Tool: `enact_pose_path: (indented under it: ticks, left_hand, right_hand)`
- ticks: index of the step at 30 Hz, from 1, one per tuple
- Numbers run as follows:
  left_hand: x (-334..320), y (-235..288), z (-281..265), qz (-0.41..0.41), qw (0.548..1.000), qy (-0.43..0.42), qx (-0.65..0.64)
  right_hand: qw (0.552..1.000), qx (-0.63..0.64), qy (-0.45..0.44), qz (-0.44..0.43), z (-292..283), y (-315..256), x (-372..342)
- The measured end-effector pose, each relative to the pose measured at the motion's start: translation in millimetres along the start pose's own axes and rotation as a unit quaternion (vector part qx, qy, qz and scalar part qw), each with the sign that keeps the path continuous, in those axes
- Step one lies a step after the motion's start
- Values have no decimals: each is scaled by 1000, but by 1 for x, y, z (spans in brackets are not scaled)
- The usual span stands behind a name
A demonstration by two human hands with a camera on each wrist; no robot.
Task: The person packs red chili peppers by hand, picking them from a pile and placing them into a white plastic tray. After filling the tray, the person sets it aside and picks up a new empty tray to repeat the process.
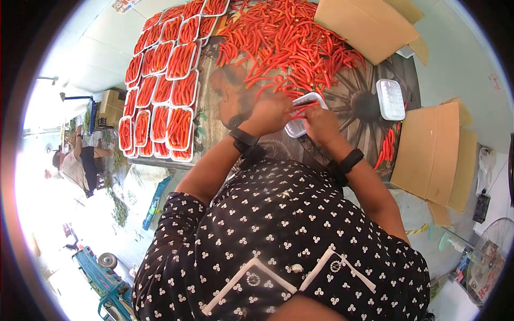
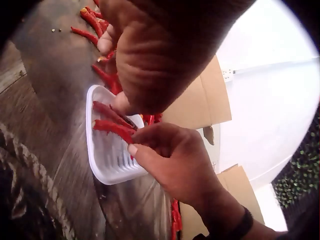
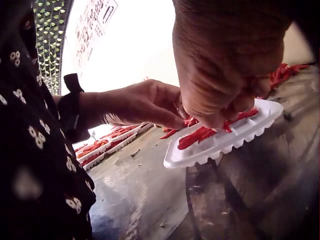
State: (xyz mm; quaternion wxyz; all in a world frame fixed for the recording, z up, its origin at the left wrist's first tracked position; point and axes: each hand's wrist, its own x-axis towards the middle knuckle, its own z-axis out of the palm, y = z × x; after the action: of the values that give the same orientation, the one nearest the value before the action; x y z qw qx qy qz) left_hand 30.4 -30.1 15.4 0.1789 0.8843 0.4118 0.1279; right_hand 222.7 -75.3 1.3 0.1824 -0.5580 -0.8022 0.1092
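A white ribbed tray (image 1: 296,127) holds a few red chilies (image 2: 114,128) at the table's near edge. My left hand (image 1: 270,113) is bent over the tray's far left side. In the left wrist view, the left hand (image 2: 160,55) has its thumb over the tray and fingers bent round chilies (image 2: 104,77); part of that grip is hidden. My right hand (image 1: 323,125) pinches a red chili between thumb and fingers over the tray, clearest in the left wrist view. In the right wrist view, the right hand (image 3: 225,65) covers part of the tray (image 3: 192,157).
Filled trays (image 1: 181,128) stand in stacked rows on the left. A large chili pile (image 1: 289,37) spreads across the back. An empty tray (image 1: 391,100), a few loose chilies (image 1: 386,145) and cardboard boxes (image 1: 428,152) lie on the right.
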Motion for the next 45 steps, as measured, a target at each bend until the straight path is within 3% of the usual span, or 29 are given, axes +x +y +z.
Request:
enact_pose_path:
  ticks: [3,12,14,18,20,23,27,29,38,41,45]
  left_hand:
    - [-1,-2,5,-48,996,71,-26]
    - [0,-29,31,-39,992,50,-106]
    - [5,-36,35,-37,993,45,-100]
    - [11,-42,31,-30,996,32,-78]
    - [9,-41,30,-28,995,41,-88]
    - [9,-43,31,-32,994,41,-101]
    - [6,-48,36,-3,993,67,-98]
    - [6,-43,32,-26,994,50,-99]
    - [6,-45,35,-17,995,58,-81]
    - [1,-28,9,-4,995,58,-75]
    - [-4,-9,-12,11,999,27,-40]
  right_hand:
    - [1000,-17,-8,7,-10,-2,3]
    - [998,33,-2,-45,-17,7,1]
    - [997,40,-64,-32,-26,4,2]
    - [995,63,-77,-2,-32,-9,6]
    - [998,31,13,-54,-32,-13,7]
    - [997,-5,64,-52,-10,-4,6]
    - [998,40,2,-54,-35,-23,7]
    - [989,150,-7,1,-35,-25,5]
    - [991,133,10,2,-24,-28,6]
    - [986,167,13,-10,-52,-40,5]
    - [994,101,17,39,-26,-10,-9]
